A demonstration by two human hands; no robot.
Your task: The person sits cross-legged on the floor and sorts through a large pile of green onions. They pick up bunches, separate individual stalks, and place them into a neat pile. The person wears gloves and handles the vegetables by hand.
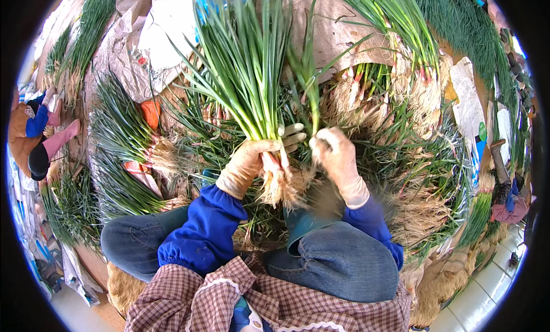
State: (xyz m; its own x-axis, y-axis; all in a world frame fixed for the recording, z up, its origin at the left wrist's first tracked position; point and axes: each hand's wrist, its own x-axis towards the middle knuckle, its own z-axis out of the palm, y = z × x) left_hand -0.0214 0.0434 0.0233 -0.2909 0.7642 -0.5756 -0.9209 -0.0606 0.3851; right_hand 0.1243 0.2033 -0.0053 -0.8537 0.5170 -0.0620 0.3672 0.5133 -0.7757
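Note:
My left hand [251,160], in a pale glove, is closed around a bunch of green onions [253,87] just above their pink-white bases. Their leaves fan upward, and pale roots hang below the palm. Beside it on the right, my gloved right hand [335,160] pinches a single green onion [315,100] near its base, leaves up. Blur softens the right fingers and the roots under them. Loose green leaves and trimmings lie beneath both hands, between my bent knees.
Green onion bunches [124,117] lie at the left. More rooted onions [352,91] lie partly under a woven sack [331,35] ahead. A root pile [417,212] sits by my right knee. One person [32,130] sits at the far left; another [509,203] is at the far right.

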